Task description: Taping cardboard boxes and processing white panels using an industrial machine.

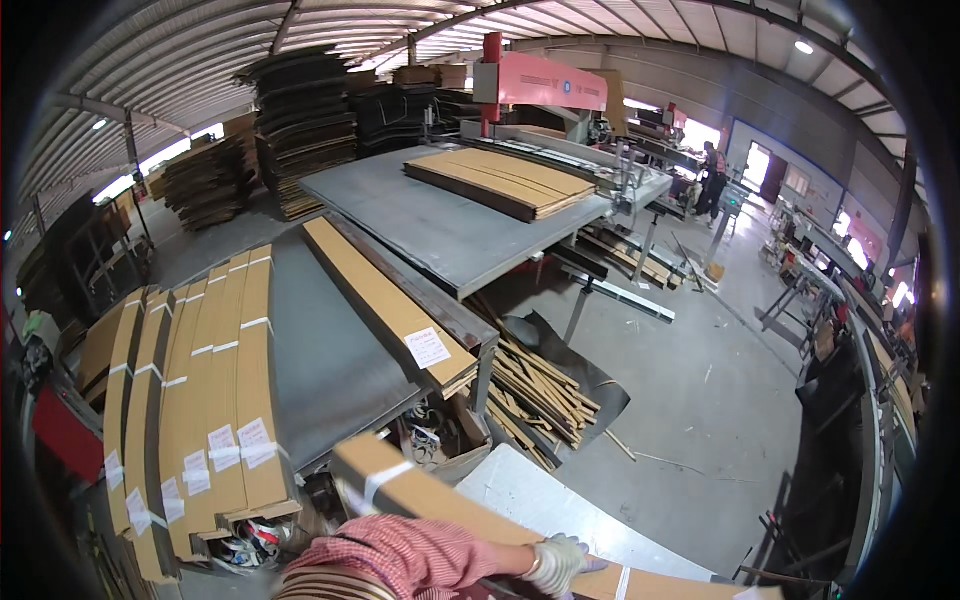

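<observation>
A long bundle of brown cardboard strips (455,503), tied with white straps, lies across the lower edge, its left end smeared by motion. My left hand (558,566), in a pale knit glove, is on this bundle near its middle, fingers closed over it; the fingertips are partly hidden. A red-and-white striped sleeve covers that arm. Nothing of my right hand shows. Beyond the bundle, another long cardboard stack (385,305) with a white label rests along the right side of a grey table (325,350). Several strapped, labelled bundles (225,385) lie side by side on the left.
Behind stands a larger grey worktable (400,215) carrying a cardboard stack (500,180), with a red-armed machine (550,82) over it. Loose strips (540,395) lie on the floor beside a metal sheet (560,510). Tall dark sheet piles (305,130) rise behind. A person (712,182) stands far right.
</observation>
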Tool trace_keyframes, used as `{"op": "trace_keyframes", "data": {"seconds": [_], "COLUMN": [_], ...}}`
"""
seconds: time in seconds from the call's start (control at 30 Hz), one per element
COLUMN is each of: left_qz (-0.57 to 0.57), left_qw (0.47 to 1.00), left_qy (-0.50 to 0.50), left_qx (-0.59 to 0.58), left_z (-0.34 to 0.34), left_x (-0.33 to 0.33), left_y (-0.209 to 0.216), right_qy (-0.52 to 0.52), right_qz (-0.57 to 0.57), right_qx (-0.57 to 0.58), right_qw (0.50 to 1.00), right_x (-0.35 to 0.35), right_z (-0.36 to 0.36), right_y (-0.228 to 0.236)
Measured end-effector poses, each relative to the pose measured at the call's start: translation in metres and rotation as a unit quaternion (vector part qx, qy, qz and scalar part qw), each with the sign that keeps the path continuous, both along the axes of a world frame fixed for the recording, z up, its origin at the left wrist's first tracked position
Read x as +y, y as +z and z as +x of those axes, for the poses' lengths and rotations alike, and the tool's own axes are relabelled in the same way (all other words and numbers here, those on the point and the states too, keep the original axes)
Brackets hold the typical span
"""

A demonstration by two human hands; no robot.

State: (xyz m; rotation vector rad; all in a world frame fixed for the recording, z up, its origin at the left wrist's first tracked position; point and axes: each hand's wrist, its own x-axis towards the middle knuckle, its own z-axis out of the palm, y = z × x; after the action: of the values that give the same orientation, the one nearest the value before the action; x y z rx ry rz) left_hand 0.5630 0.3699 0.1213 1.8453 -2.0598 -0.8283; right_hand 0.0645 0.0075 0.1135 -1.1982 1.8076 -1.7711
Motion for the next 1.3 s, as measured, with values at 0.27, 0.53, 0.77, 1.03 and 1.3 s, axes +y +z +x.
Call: {"op": "trace_keyframes", "data": {"seconds": [0.27,0.53,0.77,1.03,1.3], "left_qz": [-0.075,-0.219,-0.249,-0.246,-0.225], "left_qw": [0.966,0.587,0.51,0.503,0.526], "left_qy": [0.238,0.595,0.569,0.557,0.54], "left_qx": [-0.068,0.503,0.595,0.613,0.617], "left_z": [-0.018,-0.041,-0.036,-0.023,-0.007], "left_x": [0.14,0.179,0.221,0.239,0.245], "left_y": [-0.101,-0.137,-0.157,-0.161,-0.17], "right_qy": [0.386,0.975,0.928,0.942,0.95], "right_qz": [-0.125,0.04,-0.25,-0.155,-0.004], "right_qx": [-0.027,0.046,0.22,0.26,0.243], "right_qw": [0.914,0.214,0.167,0.149,0.197], "right_x": [0.036,0.358,0.397,0.432,0.443], "right_z": [0.191,0.424,0.454,0.47,0.468], "right_y": [0.039,-0.013,-0.071,-0.086,-0.102]}}
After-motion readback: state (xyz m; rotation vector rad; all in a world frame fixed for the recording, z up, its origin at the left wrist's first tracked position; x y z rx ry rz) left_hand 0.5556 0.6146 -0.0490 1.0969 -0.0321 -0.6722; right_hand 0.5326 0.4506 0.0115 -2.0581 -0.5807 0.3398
